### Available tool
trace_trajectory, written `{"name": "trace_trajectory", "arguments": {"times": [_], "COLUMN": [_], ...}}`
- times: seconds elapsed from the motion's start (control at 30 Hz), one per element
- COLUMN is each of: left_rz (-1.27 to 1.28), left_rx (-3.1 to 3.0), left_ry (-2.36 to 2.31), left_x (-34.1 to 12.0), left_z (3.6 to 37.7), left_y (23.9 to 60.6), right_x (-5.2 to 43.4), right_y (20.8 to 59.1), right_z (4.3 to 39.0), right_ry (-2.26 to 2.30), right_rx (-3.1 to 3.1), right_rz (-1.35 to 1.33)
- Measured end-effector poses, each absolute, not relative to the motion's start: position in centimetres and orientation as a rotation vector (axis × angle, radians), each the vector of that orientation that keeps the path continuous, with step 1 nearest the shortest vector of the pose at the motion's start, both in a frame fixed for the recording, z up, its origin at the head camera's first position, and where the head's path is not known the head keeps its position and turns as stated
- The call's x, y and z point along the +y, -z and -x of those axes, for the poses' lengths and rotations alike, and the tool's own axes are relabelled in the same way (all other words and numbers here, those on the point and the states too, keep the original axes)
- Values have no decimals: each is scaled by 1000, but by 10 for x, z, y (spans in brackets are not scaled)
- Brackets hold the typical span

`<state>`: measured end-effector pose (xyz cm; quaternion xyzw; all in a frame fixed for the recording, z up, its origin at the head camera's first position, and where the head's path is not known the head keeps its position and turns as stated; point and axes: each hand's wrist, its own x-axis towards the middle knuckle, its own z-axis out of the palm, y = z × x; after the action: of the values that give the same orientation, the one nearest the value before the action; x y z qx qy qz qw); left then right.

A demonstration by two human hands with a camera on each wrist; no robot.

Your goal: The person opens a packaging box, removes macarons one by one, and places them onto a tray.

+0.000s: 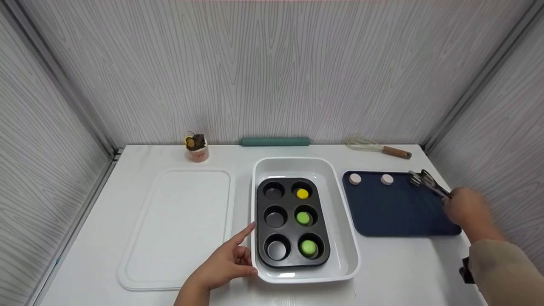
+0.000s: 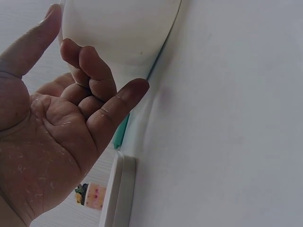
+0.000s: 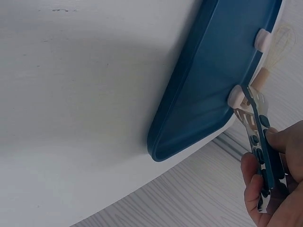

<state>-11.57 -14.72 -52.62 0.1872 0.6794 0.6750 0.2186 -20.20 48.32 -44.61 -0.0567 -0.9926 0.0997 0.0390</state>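
My right hand point(image 1: 467, 212) holds a pair of metal tongs point(image 3: 259, 137) with dark handles, its slotted tips over the far right corner of the dark blue tray point(image 1: 403, 212). Two pale pink macarons point(image 1: 387, 179) sit along that tray's far edge; in the right wrist view the tips overlap the nearer macaron point(image 3: 235, 97), and contact is unclear. My left hand point(image 1: 225, 261) touches the left wall of a white baking dish point(image 1: 340, 259) with index finger and thumb. Inside lies a black muffin tin point(image 1: 293, 263); its right column holds a yellow macaron point(image 1: 302, 194) and two green macarons point(image 1: 308, 247).
On the left lies a white board point(image 1: 182, 225) with a raised rim. Along the back are a small decorated cup point(image 1: 198, 153), a green rolling pin point(image 1: 275, 142) and a whisk point(image 1: 378, 147) with a wooden handle. Grey wood-patterned walls point(image 1: 272, 72) enclose the table.
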Motion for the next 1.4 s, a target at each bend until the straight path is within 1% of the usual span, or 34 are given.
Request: {"name": "trace_trajectory", "arguments": {"times": [0.17,0.57,1.0,1.4], "left_rz": [-533,-539,-546,-551], "left_rx": [1880,1884,1881,1903], "left_ry": [-1870,-1864,-1868,-1852], "left_x": [-147,-147,-147,-147], "left_z": [116,115,116,115], "left_y": [526,526,528,527], "right_x": [482,466,435,407], "right_y": [444,440,431,422], "right_z": [201,194,190,178], "right_ry": [-319,-333,-343,-351], "right_rx": [-3018,-2910,-2793,-2715], "right_rz": [215,218,104,6]}}
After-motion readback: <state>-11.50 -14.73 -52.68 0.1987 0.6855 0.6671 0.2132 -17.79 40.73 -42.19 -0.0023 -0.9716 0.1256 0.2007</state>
